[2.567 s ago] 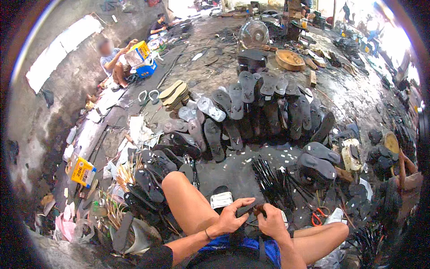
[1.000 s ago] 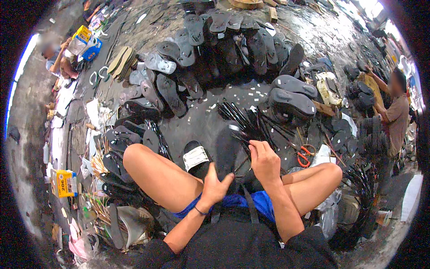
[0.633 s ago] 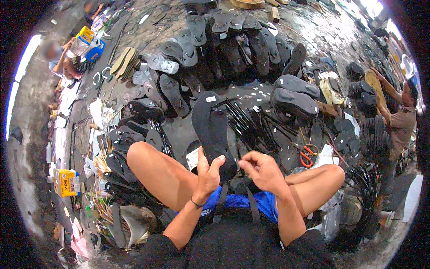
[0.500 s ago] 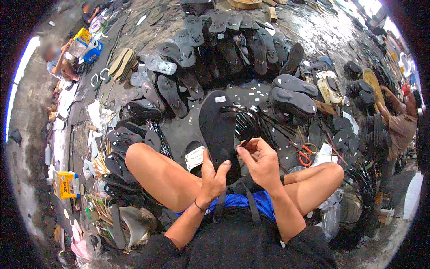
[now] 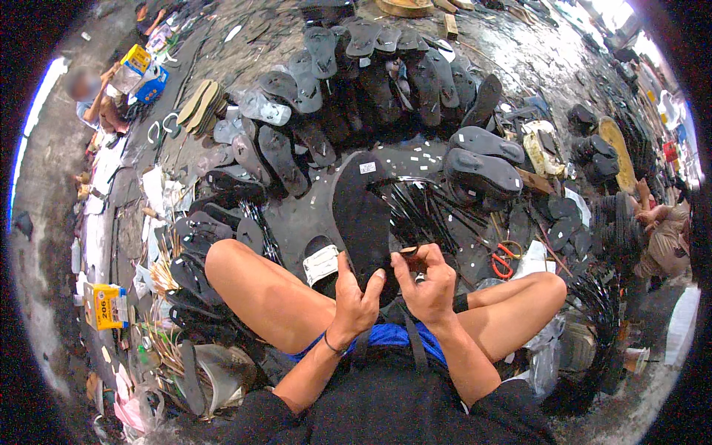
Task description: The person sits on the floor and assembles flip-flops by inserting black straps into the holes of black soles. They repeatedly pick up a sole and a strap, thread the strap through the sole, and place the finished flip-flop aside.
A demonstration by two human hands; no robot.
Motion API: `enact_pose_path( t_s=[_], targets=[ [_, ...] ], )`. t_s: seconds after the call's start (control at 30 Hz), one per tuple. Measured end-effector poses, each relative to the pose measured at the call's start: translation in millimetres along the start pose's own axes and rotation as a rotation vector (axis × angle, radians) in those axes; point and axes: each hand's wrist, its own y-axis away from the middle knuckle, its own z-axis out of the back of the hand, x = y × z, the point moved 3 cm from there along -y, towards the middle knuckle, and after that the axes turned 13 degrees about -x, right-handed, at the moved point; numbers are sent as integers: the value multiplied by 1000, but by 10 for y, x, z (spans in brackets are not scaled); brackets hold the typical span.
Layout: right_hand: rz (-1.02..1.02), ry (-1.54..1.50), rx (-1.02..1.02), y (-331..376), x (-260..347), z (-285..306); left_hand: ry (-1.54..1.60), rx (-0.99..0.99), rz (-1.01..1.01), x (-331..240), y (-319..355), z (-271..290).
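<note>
With the dark sole (image 5: 361, 219) held above the floor (image 5: 293, 228), we'd do well to brace its lower end in our closed left hand (image 5: 357, 304) while our right hand (image 5: 430, 284), pinching a dark strip (image 5: 409, 251), works gently at its right edge.

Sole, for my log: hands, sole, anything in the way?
Left hand holding sole by its lower end. Right hand pinching dark strip beside it. White band close left, not blocking.

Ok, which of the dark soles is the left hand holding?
The long, flat black sole with a white label at its far end: the left hand grips it, while the dark soles beyond stand or lie unheld.
</note>
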Motion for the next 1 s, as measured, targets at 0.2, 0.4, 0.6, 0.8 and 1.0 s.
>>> enact_pose_path(
  t_s=[0.2,0.4,0.6,0.8,1.0],
  targets=[
    [-38,1,99,-73,-3,59,86,-42,-6,23,-44,-28],
    [-262,-82,276,-231,-62,47,-29,65,2,-17,0,-23],
    [-35,-93,116,-162,18,11,-22,71,46,1,14,-53],
    [-70,-6,265,-206,5,29,22,87,17,6,-6,-32],
    [-299,-137,390,-344,-62,83,82,56,51,-25,-32,-33]
  ],
)
